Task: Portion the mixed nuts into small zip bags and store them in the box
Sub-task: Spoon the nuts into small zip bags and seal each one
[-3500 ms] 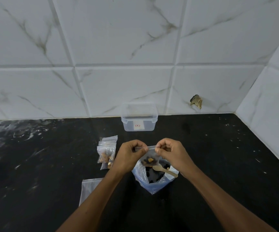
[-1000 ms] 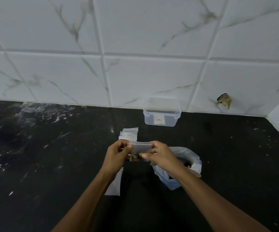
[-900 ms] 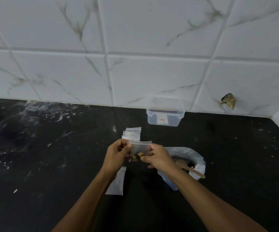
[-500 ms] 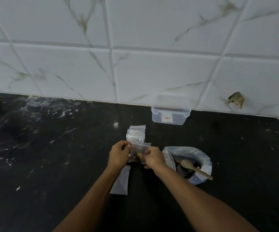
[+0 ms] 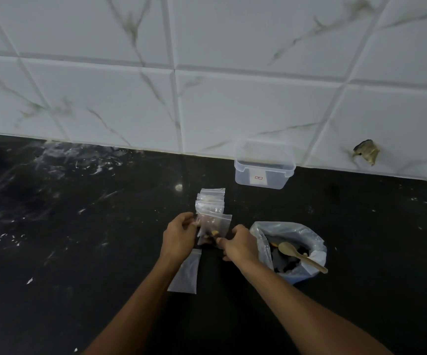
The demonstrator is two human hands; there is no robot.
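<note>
A small clear zip bag holding mixed nuts (image 5: 213,228) sits low over the black stone counter (image 5: 79,239), pinched at its left edge by the left hand (image 5: 179,237) and at its lower right corner by the right hand (image 5: 238,243). Just behind it lie more filled small zip bags (image 5: 211,201); an empty flat zip bag (image 5: 185,274) lies nearer. To the right stands a large open plastic bag of nuts (image 5: 288,249) holding a wooden spoon (image 5: 300,256). A clear lidless plastic box (image 5: 263,166) stands against the white tiled wall (image 5: 233,73).
</note>
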